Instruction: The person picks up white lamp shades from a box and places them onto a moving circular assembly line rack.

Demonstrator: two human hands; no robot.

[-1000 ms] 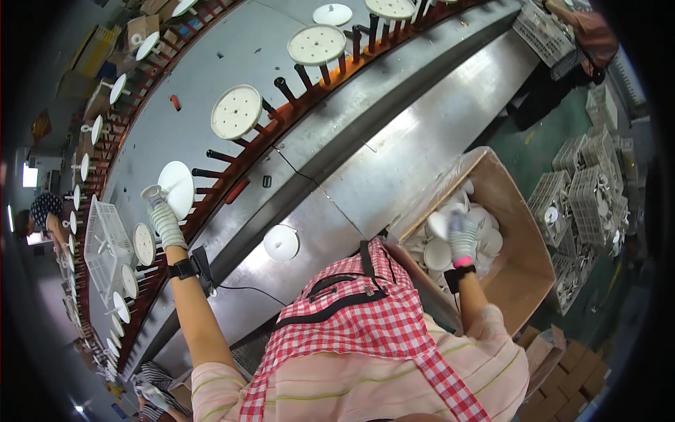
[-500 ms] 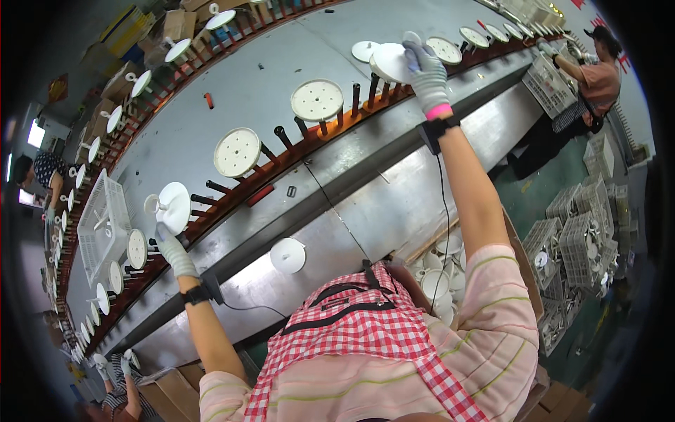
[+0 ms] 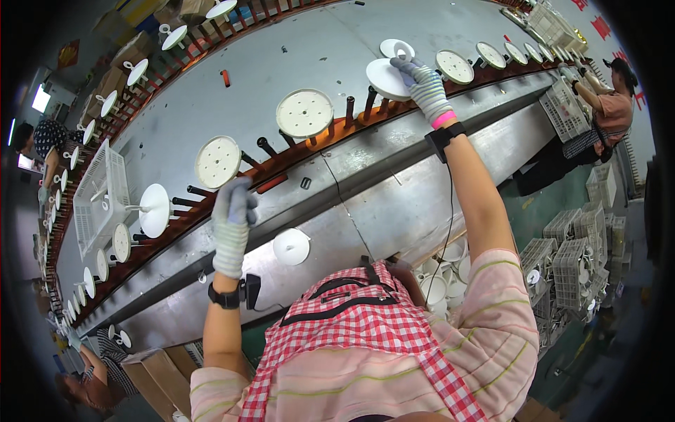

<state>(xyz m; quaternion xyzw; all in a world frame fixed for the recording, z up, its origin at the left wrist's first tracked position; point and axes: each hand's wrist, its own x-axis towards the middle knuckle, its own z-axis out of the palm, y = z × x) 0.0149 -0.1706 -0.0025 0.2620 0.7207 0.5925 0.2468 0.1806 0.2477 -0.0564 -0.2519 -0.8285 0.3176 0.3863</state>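
My right hand, in a striped grey-white glove, grips a white round disc by its ring-shaped handle above the rack of pegs. My left hand, gloved the same way, holds nothing that I can see. Its fingers are loosely bent and a little apart, just below a white disc with small holes that rests on the pegs. Further along sits another holed disc. To the left, a plain white disc with a handle stands tilted on the rack, apart from my left hand.
Dark pegs line the curved conveyor. One loose white disc lies on the steel ledge. A white plastic crate stands at left; a box of white parts is at my right side. Co-workers work along the line.
My left hand has let go of the white disc with the handle and moved right. The discs on the conveyor have shifted left. My right hand keeps its hold on its disc.
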